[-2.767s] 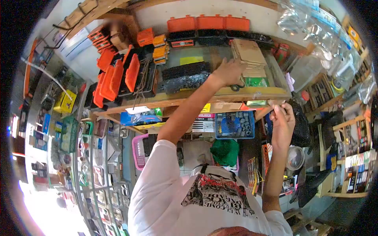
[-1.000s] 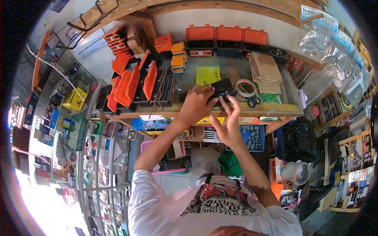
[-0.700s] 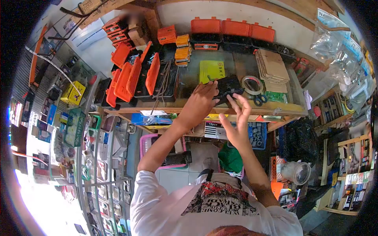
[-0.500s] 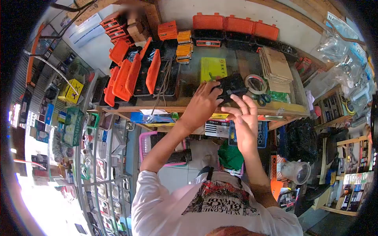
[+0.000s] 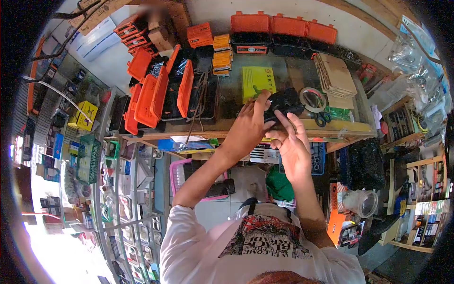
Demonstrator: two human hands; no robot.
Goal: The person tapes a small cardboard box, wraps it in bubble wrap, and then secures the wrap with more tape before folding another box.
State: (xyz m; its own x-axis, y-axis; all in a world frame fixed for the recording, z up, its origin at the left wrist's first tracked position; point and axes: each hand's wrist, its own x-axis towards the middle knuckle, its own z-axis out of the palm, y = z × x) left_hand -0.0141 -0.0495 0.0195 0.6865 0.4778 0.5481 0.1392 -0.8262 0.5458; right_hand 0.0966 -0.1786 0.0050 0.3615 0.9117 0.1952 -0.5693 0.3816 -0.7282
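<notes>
Hands meet just over the near edge of the bench [image 5: 331, 127], both on one black part [image 5: 283, 100]. The right hand [image 5: 294, 146] reaches up from below, its fingers [image 5: 288, 122] stretched along the underside and near face of the part. The left hand [image 5: 248, 128] closes on the part's left end, fingers curled around it, thumb hidden. The part itself sits lifted between them, above the bench edge; its exact shape is too dark to tell.

Just beside the part to the right lies a roll of tape [image 5: 312, 99], with scissors [image 5: 323, 119] near it. A yellow sheet [image 5: 257, 80] lies flat just behind the left hand. Farther right is a stack of cardboard pieces [image 5: 336, 80]. To the left stand open orange cases [image 5: 158, 92], lids tilted up. Along the back wall runs a row of closed orange cases [image 5: 283, 24].
</notes>
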